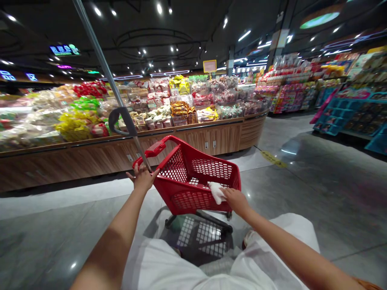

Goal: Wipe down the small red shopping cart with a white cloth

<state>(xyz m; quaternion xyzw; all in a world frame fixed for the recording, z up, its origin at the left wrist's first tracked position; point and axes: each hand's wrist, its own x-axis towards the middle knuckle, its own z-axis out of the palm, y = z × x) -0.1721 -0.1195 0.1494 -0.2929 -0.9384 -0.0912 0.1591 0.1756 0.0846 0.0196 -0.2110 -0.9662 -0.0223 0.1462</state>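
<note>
My right hand (237,200) is closed on a white cloth (217,192), thumb and fingers pinched together on one end of it; the rest of the bunched, soft fabric lies over the near rim of a red shopping cart (193,200). My left hand (143,178) is at the cart's handle end, thumb and fingers spread apart, just beside the foot of a slanting metal pole (104,66); I cannot tell whether the fingers close around handle or pole. Of the writing, a lit blue sign (64,50) at upper left bears large characters, too blurred for me to read with certainty; the lettering on a yellow-framed card (209,66) above the goods and on a yellow floor marking (273,159) is likewise illegible. The cart is glossy moulded plastic, its sloping walls pierced by rows of small openings, on a dark wheeled frame. The pole is smooth and grey, with a dark grey looped fitting (130,121) partway up. Beyond stands a long counter (196,139) with wood-grained panels and a rounded end, heaped with shiny packets (179,84) in yellow, red, green and white. The floor (302,193) is grey, polished and reflective.
</note>
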